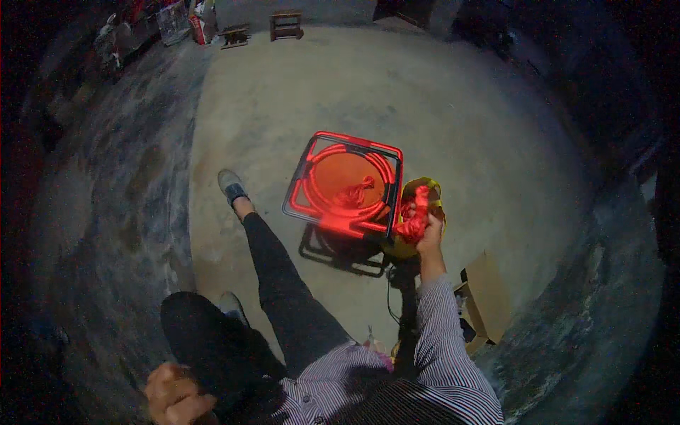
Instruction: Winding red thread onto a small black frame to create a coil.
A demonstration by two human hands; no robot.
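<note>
My right hand is closed around a shiny red bundle, perhaps ribbon or plastic film. Beside it stands a square black frame, partly red, with rounded corners. Inside the frame is a red ring around an orange disc. Another crumpled red bundle rests on or over the disc. Just behind my right hand is a yellow-edged object, partly covered by the red bundle. My left hand is curled near my knee at the lower left, away from the frame; whether it holds anything cannot be seen.
An open cardboard box sits right of my right forearm, with a thin dark cable nearby. My outstretched leg lies left of the frame. Far back are a small wooden stool and a low dark stand on the concrete floor.
</note>
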